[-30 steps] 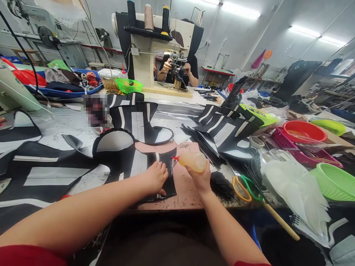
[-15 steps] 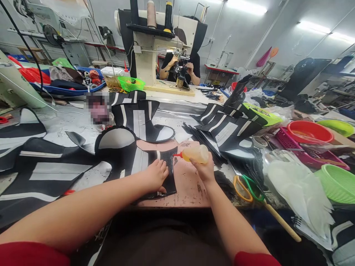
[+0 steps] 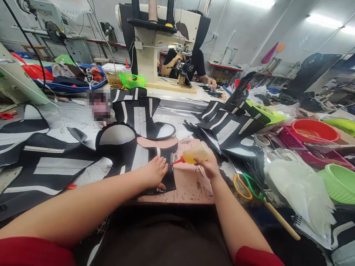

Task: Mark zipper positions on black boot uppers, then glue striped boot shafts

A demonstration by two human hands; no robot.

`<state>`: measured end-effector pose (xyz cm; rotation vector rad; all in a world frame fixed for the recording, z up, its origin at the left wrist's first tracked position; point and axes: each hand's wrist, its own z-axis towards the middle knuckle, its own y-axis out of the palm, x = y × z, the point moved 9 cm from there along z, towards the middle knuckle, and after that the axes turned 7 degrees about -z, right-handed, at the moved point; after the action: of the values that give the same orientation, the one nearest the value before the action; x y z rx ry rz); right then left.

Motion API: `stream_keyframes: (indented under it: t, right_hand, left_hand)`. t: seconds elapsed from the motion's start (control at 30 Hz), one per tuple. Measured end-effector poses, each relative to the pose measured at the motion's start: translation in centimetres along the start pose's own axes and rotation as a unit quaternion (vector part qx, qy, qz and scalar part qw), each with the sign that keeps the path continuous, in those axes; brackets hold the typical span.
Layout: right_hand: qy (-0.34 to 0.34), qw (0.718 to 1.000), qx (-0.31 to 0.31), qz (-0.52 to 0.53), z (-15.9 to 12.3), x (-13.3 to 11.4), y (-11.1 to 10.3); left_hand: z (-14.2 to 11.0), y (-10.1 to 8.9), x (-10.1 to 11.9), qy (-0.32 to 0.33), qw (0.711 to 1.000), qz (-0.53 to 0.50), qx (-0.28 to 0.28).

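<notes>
My left hand [image 3: 155,172] lies flat, fingers stretched out, on a black boot-shaped piece [image 3: 122,152] with white strips and a pale patch. That piece rests partly on a pinkish board [image 3: 191,183]. In my right hand [image 3: 210,165] is a squeeze bottle [image 3: 195,152] of yellowish liquid, tilted on its side. Its red nozzle points left, and the tip is at the right edge of the black piece, beside my left fingers. Whether liquid comes out cannot be seen.
More black boot pieces [image 3: 55,164] lie left, behind and to the right [image 3: 226,127]. Scissors [image 3: 249,186] and a wooden-handled tool [image 3: 281,220] lie right, by translucent sheets [image 3: 295,184] and a red basin [image 3: 314,130]. Behind the sewing machine [image 3: 146,51] sits a person [image 3: 198,64].
The bottle's nozzle has moved along the right edge of the black piece, toward me. My left hand stays in place. The person opposite has moved one hand down to the table.
</notes>
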<state>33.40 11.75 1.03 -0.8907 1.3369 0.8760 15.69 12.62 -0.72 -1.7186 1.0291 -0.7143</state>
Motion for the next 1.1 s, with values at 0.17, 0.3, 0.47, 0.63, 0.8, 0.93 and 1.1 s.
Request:
stream_keyframes:
  t: [0.17, 0.3, 0.47, 0.63, 0.8, 0.93, 1.1]
  right_hand:
    - [0.011, 1.000, -0.020, -0.019, -0.6, 0.0, 0.0]
    - [0.015, 0.999, -0.039, -0.034, -1.3, 0.0, -0.1]
    - [0.028, 0.998, -0.051, -0.027, -2.2, 0.6, -0.5]
    - [0.028, 0.996, -0.076, -0.021, -3.1, 1.2, -0.9]
    - [0.027, 0.994, -0.105, -0.017, -3.5, 1.1, -0.9]
    - [0.017, 0.995, -0.098, -0.017, -3.7, 1.1, -1.5]
    - [0.017, 0.993, -0.110, -0.030, -4.0, 1.5, -1.7]
  left_hand:
    - [-0.1, 0.2, 0.0, -0.020, 0.998, 0.037, -0.053]
    - [0.0, 0.0, 0.1, -0.020, 0.998, 0.046, -0.043]
    - [0.2, 0.1, 0.0, -0.011, 0.999, 0.032, -0.006]
    - [0.5, 0.5, -0.2, -0.011, 1.000, 0.015, 0.006]
    - [0.5, 0.3, -0.3, -0.008, 1.000, 0.010, 0.013]
    - [0.4, 0.1, -0.1, -0.005, 1.000, 0.020, 0.010]
    - [0.3, 0.0, 0.0, -0.012, 0.999, 0.040, -0.004]
